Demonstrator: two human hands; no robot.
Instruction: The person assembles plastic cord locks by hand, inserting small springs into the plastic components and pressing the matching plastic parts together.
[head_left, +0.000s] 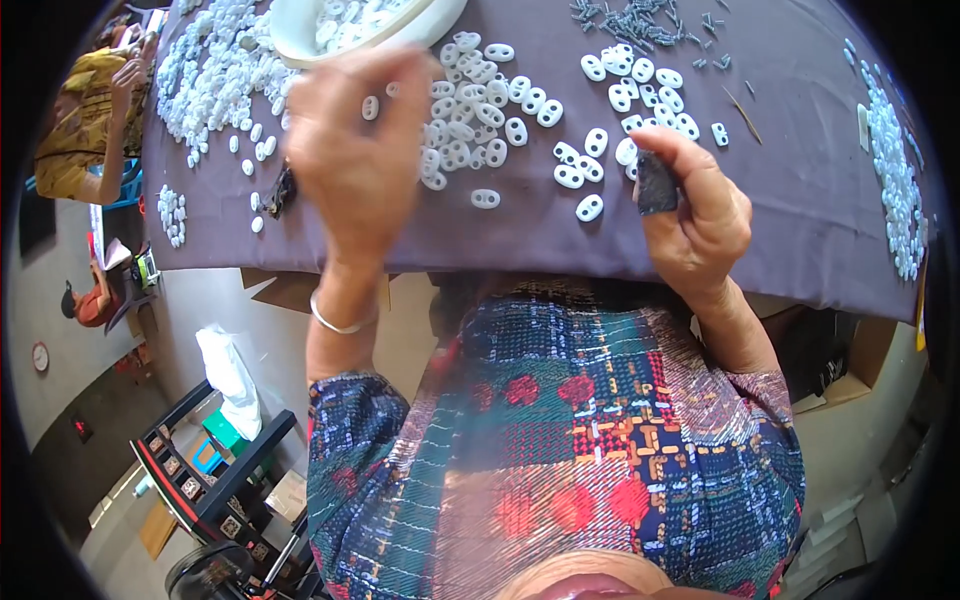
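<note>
My left hand (pixel 360 150) is raised over the table at the left, blurred by motion. Its fingers are too smeared to show whether they hold anything. Near it lies a pile of small white oval two-hole plastic pieces (pixel 485 110). To the right, my right hand (pixel 700 215) has its thumb and index finger brought together in a pinch, with a dark wrap (pixel 657 185) around one digit. The fingertips are beside another group of white two-hole pieces (pixel 640 90); what they pinch is hidden.
A white bowl (pixel 440 18) of white pieces stands at the far edge. Small grey pins (pixel 640 25) lie far right of it, and a thin brown stick (pixel 742 113) nearer. More pale pieces (pixel 215 70) cover the left; others (pixel 895 170) line the right edge. People sit beyond the left side.
</note>
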